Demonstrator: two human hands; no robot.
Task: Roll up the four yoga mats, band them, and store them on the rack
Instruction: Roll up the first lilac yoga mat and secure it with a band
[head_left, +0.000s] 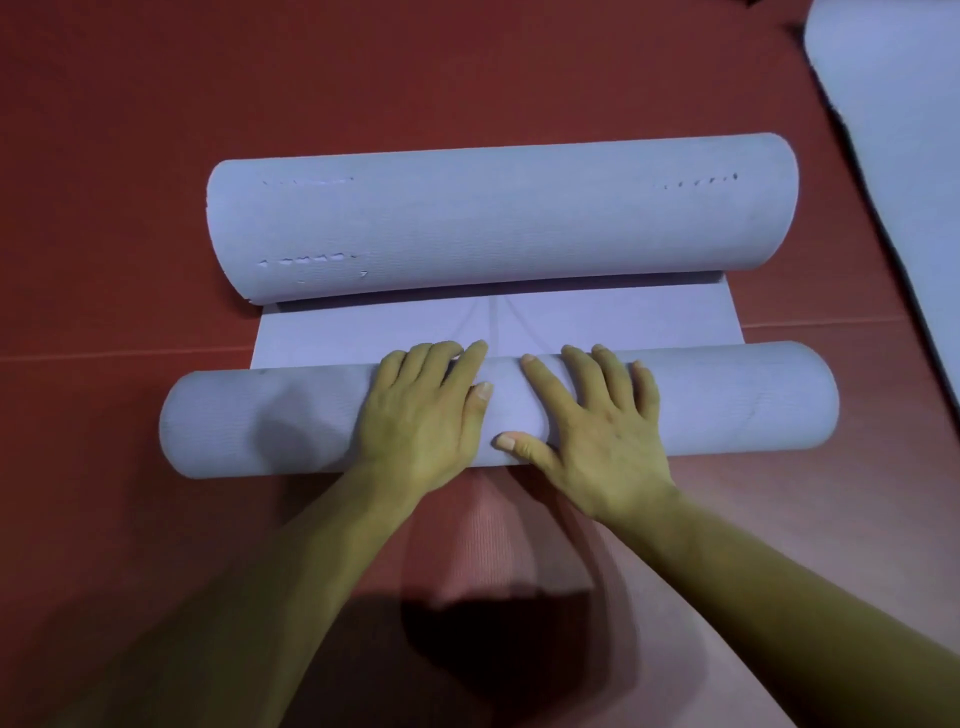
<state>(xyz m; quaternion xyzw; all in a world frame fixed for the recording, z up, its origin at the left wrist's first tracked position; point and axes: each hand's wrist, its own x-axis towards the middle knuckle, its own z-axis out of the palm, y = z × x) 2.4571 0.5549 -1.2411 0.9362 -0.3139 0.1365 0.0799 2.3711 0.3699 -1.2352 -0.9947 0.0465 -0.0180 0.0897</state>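
A pale lilac yoga mat (727, 405) lies across the red floor, its near end wound into a thick roll. My left hand (421, 415) and my right hand (597, 431) press flat on top of that roll, side by side at its middle, fingers straight and spread. Beyond the roll a short flat strip of the same mat (363, 332) shows, and its far end curls up into a second, larger loose roll (498, 218) with small tears near both ends.
Another pale mat (893, 130) lies flat at the upper right, running off the frame. Red padded floor (130, 130) surrounds everything, with a seam line crossing left to right. My shadow falls on the floor near me.
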